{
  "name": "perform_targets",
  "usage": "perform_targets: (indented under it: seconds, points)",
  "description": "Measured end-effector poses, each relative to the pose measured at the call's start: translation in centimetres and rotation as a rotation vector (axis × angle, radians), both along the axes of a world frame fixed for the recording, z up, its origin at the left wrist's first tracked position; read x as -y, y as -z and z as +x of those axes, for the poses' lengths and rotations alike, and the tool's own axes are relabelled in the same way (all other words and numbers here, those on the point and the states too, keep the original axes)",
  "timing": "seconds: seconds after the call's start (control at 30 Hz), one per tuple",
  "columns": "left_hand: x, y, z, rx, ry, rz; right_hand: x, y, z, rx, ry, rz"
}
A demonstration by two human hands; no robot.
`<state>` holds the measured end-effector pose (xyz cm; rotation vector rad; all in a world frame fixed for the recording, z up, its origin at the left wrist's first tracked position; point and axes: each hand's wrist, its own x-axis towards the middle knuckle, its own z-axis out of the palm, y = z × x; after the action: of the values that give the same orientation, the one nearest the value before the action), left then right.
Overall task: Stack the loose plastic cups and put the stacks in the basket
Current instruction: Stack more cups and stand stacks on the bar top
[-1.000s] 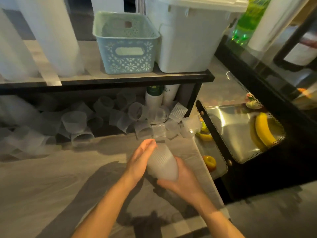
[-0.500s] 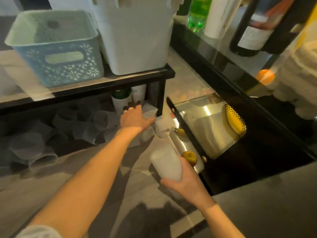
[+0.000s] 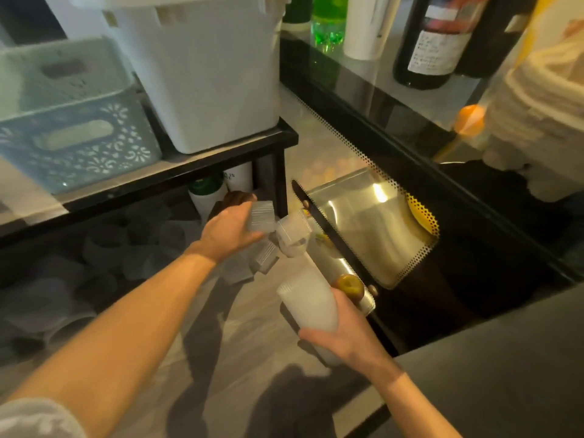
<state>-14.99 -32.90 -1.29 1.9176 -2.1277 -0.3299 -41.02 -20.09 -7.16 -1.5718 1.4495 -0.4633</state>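
My right hand (image 3: 344, 336) grips a stack of frosted plastic cups (image 3: 309, 301), tilted with its rims up and to the left, above the wooden counter. Reaching under the black shelf, my left hand (image 3: 227, 232) holds a single ribbed clear cup (image 3: 260, 216) between thumb and fingers. Several loose cups (image 3: 292, 235) lie right beside it, and more loose cups (image 3: 104, 245) sit in the shadow under the shelf at the left. The pale blue perforated basket (image 3: 72, 147) stands on the shelf at the upper left.
A large white bin (image 3: 205, 74) stands beside the basket on the black shelf (image 3: 221, 159). To the right is a glass display case (image 3: 373, 229) with fruit inside, bottles (image 3: 433, 39) on top. White bottles (image 3: 207, 197) stand under the shelf.
My left hand left the stack, reached forward under the shelf and took hold of a loose cup. The view swung right and closer. My right hand keeps hold of the stack.
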Motion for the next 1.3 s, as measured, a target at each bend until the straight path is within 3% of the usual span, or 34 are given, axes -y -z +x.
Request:
perform_targets:
  seconds: [0.17, 0.3, 0.47, 0.77, 0.87, 1.0, 1.3]
  points:
    - [-1.7, -0.6, 1.0, -0.115, -0.053, -0.165, -0.1, -0.5, 0.7, 0.032, 0.01, -0.019]
    - [-3.0, -0.9, 0.9, -0.374, -0.191, -0.224, -0.3, -0.6, 0.8, 0.049, 0.009, -0.014]
    - [-6.4, 0.1, 0.5, -0.691, -0.36, -0.125, -0.6, -0.8, 1.1, 0.005, -0.006, -0.011]
    - [-12.4, 0.1, 1.1, -1.25, -0.432, -0.049, -1.4, -3.1, 2.4, -0.104, -0.179, -0.081]
    - [-14.3, 0.0, 0.2, -1.223, -0.379, -0.039, -1.6, -4.2, 3.5, -0.118, -0.23, -0.111]
    - [-16.8, 0.7, -1.0, -0.927, -0.307, -0.105, -2.1, -4.7, 4.4, -0.146, -0.274, -0.169]
    - [-19.6, 0.6, -2.8, -0.955, -0.285, -0.06, -3.5, -4.1, 5.7, 0.01, -0.263, -0.152]
